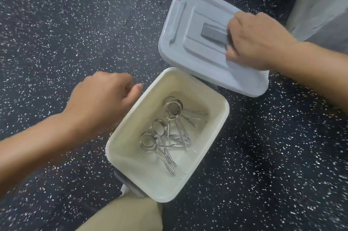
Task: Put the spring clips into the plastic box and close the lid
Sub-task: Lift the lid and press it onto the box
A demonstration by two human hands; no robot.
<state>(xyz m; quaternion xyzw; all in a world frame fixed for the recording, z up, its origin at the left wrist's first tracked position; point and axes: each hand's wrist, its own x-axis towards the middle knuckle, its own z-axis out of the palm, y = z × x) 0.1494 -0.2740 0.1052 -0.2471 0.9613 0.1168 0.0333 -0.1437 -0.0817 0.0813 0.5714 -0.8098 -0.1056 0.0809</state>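
A white plastic box (pixel 222 117) stands open on the dark speckled floor, with several metal spring clips (pixel 165 132) lying in a heap on its bottom. The pale grey lid (pixel 180 23) is held just past the box's far right corner, top side up, overlapping that corner. My right hand (pixel 258 40) grips the lid's grey handle (pixel 212 34). My left hand (pixel 101 98) hovers by the box's left rim, fingers curled, and I see nothing in it.
A khaki trouser leg (pixel 128 213) fills the bottom centre, touching the box's near corner. A grey clasp (pixel 130 185) sticks out at that corner. A light grey padded object (pixel 323 4) sits at the top right. Black speckled rubber floor (pixel 66 23) surrounds everything.
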